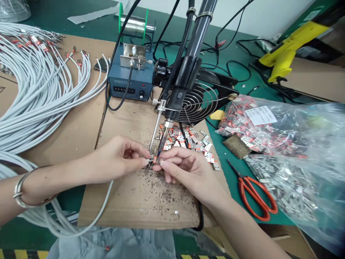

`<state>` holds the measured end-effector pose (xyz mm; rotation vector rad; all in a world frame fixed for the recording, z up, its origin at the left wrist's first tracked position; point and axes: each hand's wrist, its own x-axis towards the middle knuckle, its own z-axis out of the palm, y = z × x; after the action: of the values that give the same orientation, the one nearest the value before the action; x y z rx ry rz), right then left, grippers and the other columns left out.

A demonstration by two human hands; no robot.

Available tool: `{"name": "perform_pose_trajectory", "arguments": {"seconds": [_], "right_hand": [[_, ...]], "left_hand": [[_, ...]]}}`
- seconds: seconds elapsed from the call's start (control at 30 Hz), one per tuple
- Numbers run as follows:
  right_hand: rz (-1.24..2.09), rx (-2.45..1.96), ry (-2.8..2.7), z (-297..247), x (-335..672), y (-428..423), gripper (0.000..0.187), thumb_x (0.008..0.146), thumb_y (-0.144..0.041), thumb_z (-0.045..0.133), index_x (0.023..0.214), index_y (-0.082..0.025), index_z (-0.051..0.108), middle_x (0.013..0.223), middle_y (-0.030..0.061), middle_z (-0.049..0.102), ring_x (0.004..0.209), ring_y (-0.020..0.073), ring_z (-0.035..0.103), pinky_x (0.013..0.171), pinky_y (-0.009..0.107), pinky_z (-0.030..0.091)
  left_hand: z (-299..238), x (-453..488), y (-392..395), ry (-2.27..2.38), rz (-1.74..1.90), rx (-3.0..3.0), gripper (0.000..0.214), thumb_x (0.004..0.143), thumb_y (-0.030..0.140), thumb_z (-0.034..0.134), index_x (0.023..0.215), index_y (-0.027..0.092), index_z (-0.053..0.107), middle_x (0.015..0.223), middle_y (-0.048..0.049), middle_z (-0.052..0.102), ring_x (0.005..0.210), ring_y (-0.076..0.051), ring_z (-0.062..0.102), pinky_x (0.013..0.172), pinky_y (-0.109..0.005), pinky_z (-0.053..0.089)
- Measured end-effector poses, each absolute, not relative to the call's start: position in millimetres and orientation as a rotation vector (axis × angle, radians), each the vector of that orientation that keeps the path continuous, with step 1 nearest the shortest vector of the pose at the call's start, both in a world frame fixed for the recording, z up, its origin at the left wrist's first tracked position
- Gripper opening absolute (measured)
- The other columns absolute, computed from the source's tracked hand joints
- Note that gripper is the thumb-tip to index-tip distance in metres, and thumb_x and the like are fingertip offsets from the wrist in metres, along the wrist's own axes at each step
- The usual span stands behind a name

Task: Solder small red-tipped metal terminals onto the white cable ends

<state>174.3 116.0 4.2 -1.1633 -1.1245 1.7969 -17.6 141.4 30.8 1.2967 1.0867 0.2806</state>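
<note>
Cardboard (129, 201) flecked with dark crumbs covers the desk (54, 10) at centre. Left hand (121, 158) comes in from 9 o'clock, thumb and forefinger pinched together on a small orange-and-metal terminal (155, 159). Right hand (185, 169), from 5 o'clock, pinches the same piece from the other side. Soldering iron (172, 108) hangs down from 12 o'clock, its tip at the terminal; whether it touches, I cannot tell. Loose terminals (188, 140) lie at 1 o'clock of the hands, red scissors (256, 198) at 3 o'clock and white cables (40, 97) at 10 o'clock.

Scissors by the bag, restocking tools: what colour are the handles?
Orange-red, on the scissors; head view shows it.
</note>
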Motion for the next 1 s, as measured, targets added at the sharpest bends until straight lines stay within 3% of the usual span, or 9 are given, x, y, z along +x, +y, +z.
{"name": "perform_pose_trajectory", "arguments": {"seconds": [0.47,0.77,1.0], "right_hand": [[1.694,-1.241,-1.184,4.6,170.7,113.7,0.017,0.07,-0.028,0.071,0.077,-0.016,0.061,0.062,0.0027,0.07,0.041,0.006,0.051,0.041,0.018,0.041],[1.732,-1.277,-1.18,5.8,169.5,115.6,0.015,0.069,-0.026,0.069,0.076,-0.015,0.062,0.064,0.0032,0.07,0.042,0.0055,0.053,0.041,0.017,0.04],[1.758,-1.273,-1.169,7.3,170.5,117.0,0.013,0.067,-0.023,0.07,0.074,-0.015,0.063,0.057,0.0003,0.067,0.037,0.0039,0.047,0.037,0.017,0.038]], "left_hand": [[25.1,-17.9,139.1,1.103,0.287,1.305,0.014,0.074,0.028,0.058,0.073,0.015,0.062,0.045,0.0081,0.043,0.038,-0.007,0.039,0.036,-0.017,0.034],[21.0,-21.4,133.5,1.122,0.375,1.464,0.016,0.078,0.029,0.057,0.071,0.015,0.062,0.063,0.0013,0.058,0.058,-0.01,0.048,0.052,-0.021,0.037],[19.2,-21.9,136.8,1.144,0.356,1.506,0.015,0.078,0.028,0.057,0.07,0.016,0.062,0.061,0.0019,0.058,0.056,-0.01,0.047,0.05,-0.02,0.035]]}}
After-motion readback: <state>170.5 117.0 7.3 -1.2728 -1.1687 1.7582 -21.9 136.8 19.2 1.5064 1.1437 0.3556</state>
